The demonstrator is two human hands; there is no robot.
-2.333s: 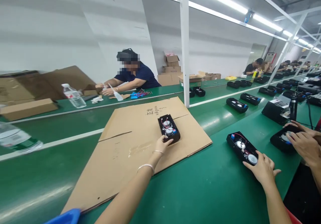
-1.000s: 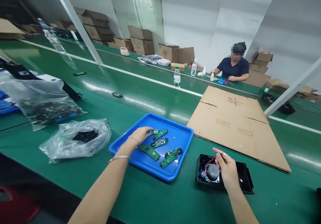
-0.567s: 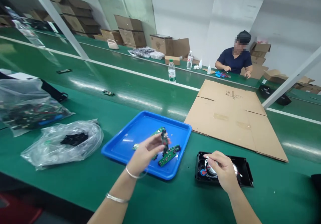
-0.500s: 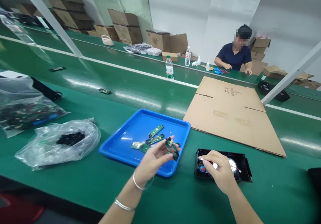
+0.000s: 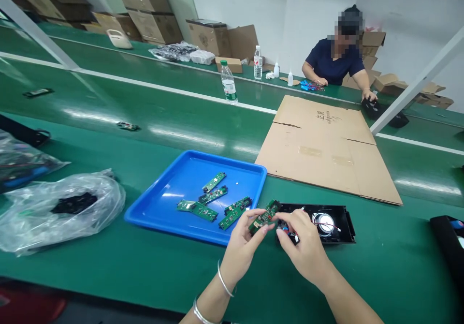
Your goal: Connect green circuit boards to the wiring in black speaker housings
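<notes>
My left hand (image 5: 246, 239) grips a green circuit board (image 5: 264, 217) between thumb and fingers, tilted, just past the right edge of the blue tray (image 5: 159, 225). Beside it, my right hand (image 5: 302, 239) is curled over the left end of a black housing (image 5: 346, 222); its fingertips are near the board and some wires, and what they pinch is too small to make out. A round speaker (image 5: 325, 223) with a thin wire and white plug sits inside the housing. Several green boards (image 5: 197, 210) lie in the tray.
A flat cardboard sheet (image 5: 326, 154) lies behind the housing. Plastic bags (image 5: 83, 227) lie at left, a black case (image 5: 445, 246) at right. Across the bench are bottles (image 5: 229, 84), boxes (image 5: 152, 14) and a seated person (image 5: 335, 63).
The view has shifted. My left hand has brought the board over to my right hand and turned it. The person across has reached out to a black object.
</notes>
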